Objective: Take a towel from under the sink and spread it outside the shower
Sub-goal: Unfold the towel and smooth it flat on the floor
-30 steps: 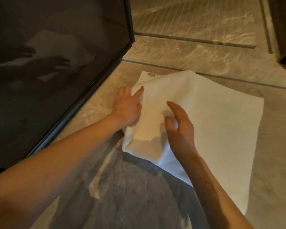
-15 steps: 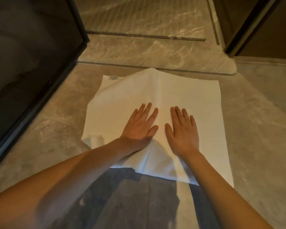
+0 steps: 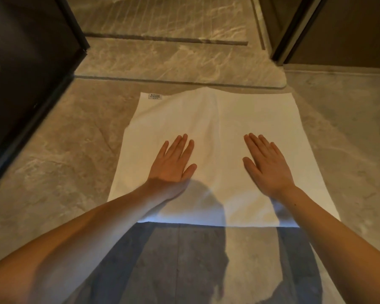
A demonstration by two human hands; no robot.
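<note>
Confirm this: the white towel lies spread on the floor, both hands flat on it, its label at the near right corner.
Wrong on the label: the head view shows it at the far left corner of the white towel. The rest holds: the left hand and right hand lie flat on it.

Matt white cloth towel (image 3: 217, 128) lies on glossy veined stone floor (image 3: 59, 137).

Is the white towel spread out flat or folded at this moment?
Spread. The towel lies as one open sheet on the floor, faint crease down its middle; left hand and right hand rest flat on it.
</note>
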